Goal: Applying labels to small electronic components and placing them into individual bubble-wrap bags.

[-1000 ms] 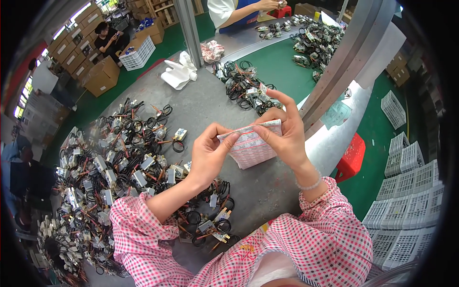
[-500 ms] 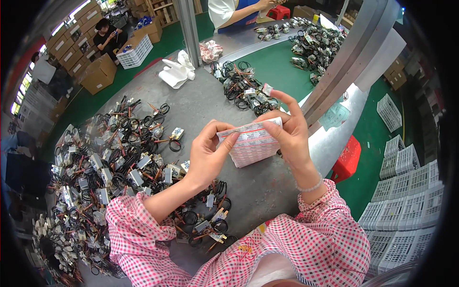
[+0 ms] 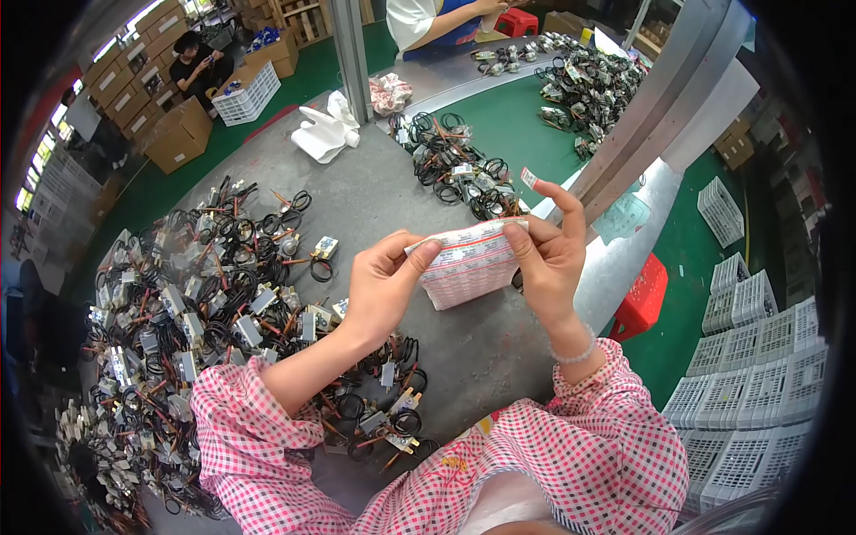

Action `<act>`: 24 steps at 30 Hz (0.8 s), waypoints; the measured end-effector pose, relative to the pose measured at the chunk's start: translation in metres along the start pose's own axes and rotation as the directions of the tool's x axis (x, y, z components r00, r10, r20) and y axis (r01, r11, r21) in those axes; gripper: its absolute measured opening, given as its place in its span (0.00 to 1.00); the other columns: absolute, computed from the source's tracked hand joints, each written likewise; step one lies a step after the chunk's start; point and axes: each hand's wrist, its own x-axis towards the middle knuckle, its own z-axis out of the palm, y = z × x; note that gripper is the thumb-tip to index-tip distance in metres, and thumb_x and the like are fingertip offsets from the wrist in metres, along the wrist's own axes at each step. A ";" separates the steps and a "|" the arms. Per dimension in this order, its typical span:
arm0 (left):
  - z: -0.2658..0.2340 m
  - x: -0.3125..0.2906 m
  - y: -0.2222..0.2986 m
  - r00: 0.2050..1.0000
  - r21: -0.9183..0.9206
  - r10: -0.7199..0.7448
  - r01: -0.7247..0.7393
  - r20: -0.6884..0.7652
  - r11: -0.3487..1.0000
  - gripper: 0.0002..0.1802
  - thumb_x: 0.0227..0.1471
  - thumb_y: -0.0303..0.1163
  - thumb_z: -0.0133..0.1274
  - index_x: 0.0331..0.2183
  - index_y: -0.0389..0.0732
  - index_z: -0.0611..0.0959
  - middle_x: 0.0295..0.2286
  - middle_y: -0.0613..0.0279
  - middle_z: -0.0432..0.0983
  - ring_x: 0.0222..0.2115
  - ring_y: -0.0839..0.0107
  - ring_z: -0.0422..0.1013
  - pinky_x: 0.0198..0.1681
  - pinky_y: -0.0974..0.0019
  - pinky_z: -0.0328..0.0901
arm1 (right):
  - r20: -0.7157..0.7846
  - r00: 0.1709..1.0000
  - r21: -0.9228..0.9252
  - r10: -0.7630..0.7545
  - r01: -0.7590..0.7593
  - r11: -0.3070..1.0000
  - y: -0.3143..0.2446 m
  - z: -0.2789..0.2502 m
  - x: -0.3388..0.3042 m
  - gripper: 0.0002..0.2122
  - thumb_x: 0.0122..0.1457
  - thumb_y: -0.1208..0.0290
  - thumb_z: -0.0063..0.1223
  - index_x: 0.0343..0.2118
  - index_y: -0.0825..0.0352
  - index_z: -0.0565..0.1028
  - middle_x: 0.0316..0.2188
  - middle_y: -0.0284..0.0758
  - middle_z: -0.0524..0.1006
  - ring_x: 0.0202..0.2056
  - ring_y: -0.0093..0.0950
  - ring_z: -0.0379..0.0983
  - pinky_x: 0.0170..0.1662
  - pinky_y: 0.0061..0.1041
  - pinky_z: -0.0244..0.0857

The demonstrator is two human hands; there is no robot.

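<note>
Between my two hands is a white sheet of stickers (image 3: 473, 276) with red and grey print, its upper edge pinched at both corners. My left hand (image 3: 383, 276) grips the left corner between thumb and fingers. At the right corner, the thumb and fingers of my right hand (image 3: 546, 254) are closed on the sheet. A small white label (image 3: 530, 177) with red print clings to the raised index fingertip of that hand. Beyond the sheet lies a heap of thermostats with coiled black wires (image 3: 455, 165); what they are exactly is hard to tell.
A large pile of small grey-white parts with black leads (image 3: 223, 294) covers the left of the grey table (image 3: 357, 205). A metal post (image 3: 655, 116) rises at right. White crates (image 3: 749, 392), a red stool (image 3: 644, 294) and a white glove (image 3: 325, 132) surround me. Another person's arm (image 3: 446, 25) is opposite.
My right index finger has lifted farther up and to the right with the small label on its tip. Both hands still hold the sticker sheet, which has shifted only slightly.
</note>
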 end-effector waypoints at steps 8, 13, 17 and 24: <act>0.002 0.002 -0.003 0.989 0.051 0.148 -0.148 0.005 0.988 0.08 0.50 0.29 0.54 0.28 0.34 0.80 0.23 0.72 0.65 0.22 0.86 0.58 0.24 0.79 0.53 | 0.188 0.964 0.135 0.190 -0.217 0.967 -0.006 -0.003 0.012 0.29 0.52 0.79 0.54 0.55 0.68 0.51 0.29 0.39 0.77 0.34 0.21 0.73 0.36 0.16 0.65; 0.000 0.001 -0.003 0.995 0.067 0.102 -0.103 0.016 0.992 0.07 0.49 0.29 0.55 0.28 0.35 0.80 0.22 0.72 0.65 0.21 0.86 0.55 0.23 0.78 0.51 | 0.181 0.962 0.073 0.205 -0.221 0.973 -0.008 -0.002 0.010 0.32 0.50 0.80 0.56 0.56 0.68 0.50 0.29 0.38 0.76 0.33 0.21 0.73 0.36 0.18 0.65; -0.001 0.001 -0.004 0.998 0.122 0.048 -0.053 0.046 0.991 0.08 0.50 0.30 0.54 0.28 0.34 0.79 0.23 0.71 0.65 0.22 0.86 0.58 0.25 0.79 0.53 | 0.248 0.964 -0.158 0.094 -0.055 0.986 -0.010 -0.010 0.016 0.32 0.49 0.82 0.55 0.56 0.68 0.52 0.30 0.38 0.76 0.34 0.22 0.72 0.38 0.20 0.65; -0.001 -0.001 -0.008 0.993 0.209 0.087 -0.102 0.083 0.973 0.07 0.50 0.29 0.54 0.27 0.34 0.79 0.23 0.71 0.65 0.22 0.86 0.58 0.24 0.79 0.52 | 0.588 0.809 -0.514 -0.022 0.394 0.762 -0.045 -0.025 0.039 0.26 0.47 0.84 0.52 0.53 0.66 0.62 0.31 0.35 0.75 0.35 0.29 0.72 0.42 0.26 0.63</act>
